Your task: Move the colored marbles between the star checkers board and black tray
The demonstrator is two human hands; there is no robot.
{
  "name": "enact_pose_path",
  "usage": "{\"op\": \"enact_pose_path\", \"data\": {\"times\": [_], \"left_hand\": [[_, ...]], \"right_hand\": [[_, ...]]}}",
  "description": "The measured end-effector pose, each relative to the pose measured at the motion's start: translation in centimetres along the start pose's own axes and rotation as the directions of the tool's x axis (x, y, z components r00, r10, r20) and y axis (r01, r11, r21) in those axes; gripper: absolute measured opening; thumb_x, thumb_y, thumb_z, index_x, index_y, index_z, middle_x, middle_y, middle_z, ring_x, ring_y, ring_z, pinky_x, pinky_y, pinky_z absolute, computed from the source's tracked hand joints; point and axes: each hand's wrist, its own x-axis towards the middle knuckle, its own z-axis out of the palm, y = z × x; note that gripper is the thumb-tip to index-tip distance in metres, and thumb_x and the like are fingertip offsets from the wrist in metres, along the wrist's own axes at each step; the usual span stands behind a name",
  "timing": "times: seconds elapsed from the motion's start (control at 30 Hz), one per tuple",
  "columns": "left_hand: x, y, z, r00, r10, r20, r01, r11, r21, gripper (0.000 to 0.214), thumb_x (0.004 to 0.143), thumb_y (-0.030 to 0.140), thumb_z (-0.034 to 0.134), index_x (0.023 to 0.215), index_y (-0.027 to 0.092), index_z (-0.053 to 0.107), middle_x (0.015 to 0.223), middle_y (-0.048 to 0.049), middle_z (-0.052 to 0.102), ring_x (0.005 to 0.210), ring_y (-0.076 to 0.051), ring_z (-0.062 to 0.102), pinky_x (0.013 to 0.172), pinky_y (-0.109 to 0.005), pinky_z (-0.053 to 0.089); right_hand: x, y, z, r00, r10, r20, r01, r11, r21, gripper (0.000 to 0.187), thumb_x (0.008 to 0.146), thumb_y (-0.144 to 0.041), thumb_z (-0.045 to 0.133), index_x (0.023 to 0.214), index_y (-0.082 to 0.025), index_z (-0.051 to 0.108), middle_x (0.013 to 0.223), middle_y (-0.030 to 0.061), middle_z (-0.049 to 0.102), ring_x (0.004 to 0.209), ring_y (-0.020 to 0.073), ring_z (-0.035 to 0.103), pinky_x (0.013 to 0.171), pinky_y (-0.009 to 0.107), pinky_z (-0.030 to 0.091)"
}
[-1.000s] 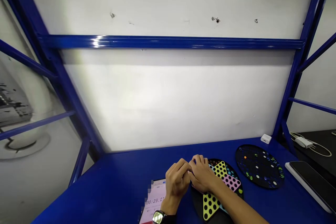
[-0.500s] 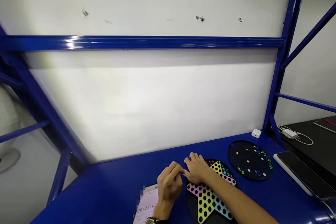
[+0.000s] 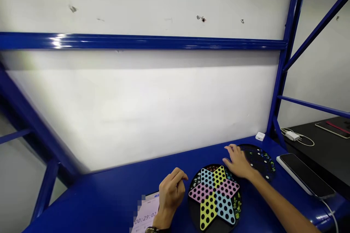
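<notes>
A Chinese checkers board with a yellow, pink and blue star lies on the blue table, marbles visible in the compartments around its star. Just left of it, my left hand is curled closed; whatever its fingers hold, if anything, is hidden. My right hand reaches past the board's upper right edge, fingers apart and nothing visible in them. It covers the left part of a round black tray, which carries several green, blue and white pieces.
A phone with a timer on its screen lies beside my left wrist. A dark-screened phone rests on a white block at the right, with a cable. A small white box sits near the wall. Blue frame posts border the table.
My right hand has moved right, from over the star board beside my left hand to the black tray's edge. The left hand stays curled. The view has shifted slightly to the right.
</notes>
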Motion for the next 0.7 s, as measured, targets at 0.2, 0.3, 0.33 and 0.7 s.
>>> {"op": "enact_pose_path", "data": {"times": [0.2, 0.3, 0.33, 0.7], "left_hand": [[0.0, 0.2, 0.3, 1.000, -0.001, 0.014, 0.001, 1.000, -0.004, 0.035, 0.081, 0.002, 0.037, 0.061, 0.020, 0.059, 0.061, 0.0026, 0.061, 0.055, -0.009, 0.056, 0.057, -0.019, 0.042], [0.0, 0.2, 0.4, 1.000, -0.005, 0.029, 0.005, 1.000, -0.003, 0.035, 0.081, 0.002, 0.037, 0.060, 0.020, 0.059, 0.062, 0.0024, 0.062, 0.055, -0.009, 0.056, 0.057, -0.019, 0.042], [0.0, 0.2, 0.5, 0.999, -0.006, 0.036, 0.006, 1.000, -0.004, 0.035, 0.081, 0.002, 0.037, 0.060, 0.020, 0.059, 0.062, 0.0024, 0.062, 0.055, -0.009, 0.056, 0.057, -0.019, 0.042], [-0.2, 0.0, 0.7, 0.996, -0.047, 0.074, 0.048, 0.999, -0.008, 0.035, 0.081, 0.004, 0.036, 0.060, 0.021, 0.058, 0.061, 0.0024, 0.062, 0.054, -0.009, 0.057, 0.055, -0.018, 0.043]], "right_hand": [[-2.5, 12.9, -4.0, 0.937, 0.349, 0.020, -0.334, 0.911, -0.241, 0.025, 0.095, -0.026, 0.044, 0.113, -0.016, 0.059, 0.116, 0.0128, 0.058, 0.097, 0.0247, 0.062, 0.076, 0.033, 0.043], [-3.8, 15.4, -4.4, 0.931, 0.358, 0.073, -0.319, 0.894, -0.313, 0.020, 0.095, -0.021, 0.045, 0.106, -0.017, 0.061, 0.111, 0.0117, 0.061, 0.100, 0.0243, 0.063, 0.073, 0.030, 0.042], [-4.1, 15.5, -4.3, 0.934, 0.349, 0.079, -0.304, 0.890, -0.340, 0.020, 0.095, -0.019, 0.045, 0.106, -0.016, 0.061, 0.111, 0.0123, 0.061, 0.101, 0.0248, 0.063, 0.073, 0.030, 0.042], [-2.9, 15.1, -3.4, 0.913, 0.402, 0.066, -0.378, 0.896, -0.233, 0.020, 0.092, -0.014, 0.046, 0.097, -0.013, 0.064, 0.102, 0.0152, 0.066, 0.087, 0.0245, 0.068, 0.069, 0.031, 0.043]]}}
